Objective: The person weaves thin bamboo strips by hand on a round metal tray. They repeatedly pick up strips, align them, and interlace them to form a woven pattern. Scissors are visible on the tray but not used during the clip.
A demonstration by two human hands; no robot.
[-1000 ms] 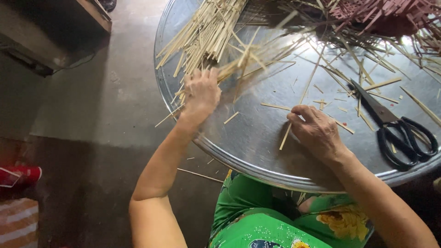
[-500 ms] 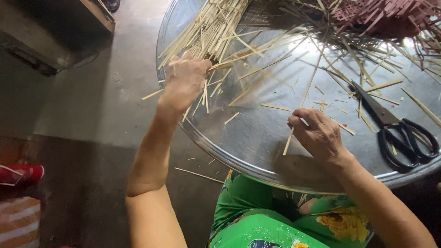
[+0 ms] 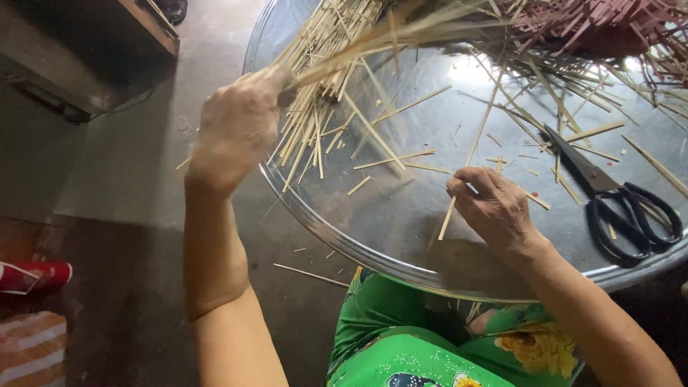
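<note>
A bundle of sticks [image 3: 373,36] is raised over the upper left part of the tray [image 3: 401,236], blurred along its length and pointing up and right. The left hand [image 3: 236,129] is closed into a fist around the bundle's near end, above the tray's left rim. Below the bundle a loose pile [image 3: 315,122] of pale sticks lies on the tray, some overhanging the rim.

The right hand [image 3: 494,208] rests on the tray near its front edge, fingers curled together, pinching one stick [image 3: 448,218] that slants down toward the rim. Short offcuts [image 3: 394,159] lie scattered between the two hands.

Scissors [image 3: 609,197] with black handles lie on the tray just right of the right hand, blades pointing up and left. Dark red strips [image 3: 595,29] are heaped at the tray's upper right.

A few sticks lie on the floor [image 3: 129,179] beneath the rim. Green patterned clothing [image 3: 401,344] shows below the tray.
</note>
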